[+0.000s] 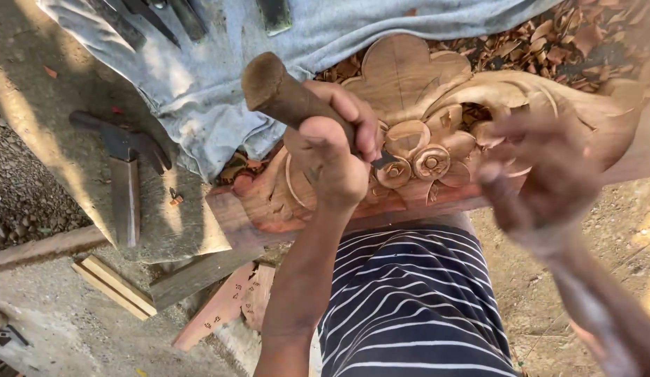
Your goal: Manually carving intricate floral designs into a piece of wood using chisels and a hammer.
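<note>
On the surface [220, 216], a reddish-brown carved panel [436, 105] of leaves, scrolls and small rosettes.
Left hand [332, 150], grip wrapped tight round a wooden-handled chisel [283, 94], blade on a rosette; right hand [541, 164] blurred above the carving, grip impossible to judge.

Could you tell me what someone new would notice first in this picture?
Probably the carved wooden panel with flowers and scrolls at centre, and the left hand gripping a wooden-handled chisel against it. The right hand is blurred over the panel's right side, with wood chips behind and a grey cloth upper left.
</note>
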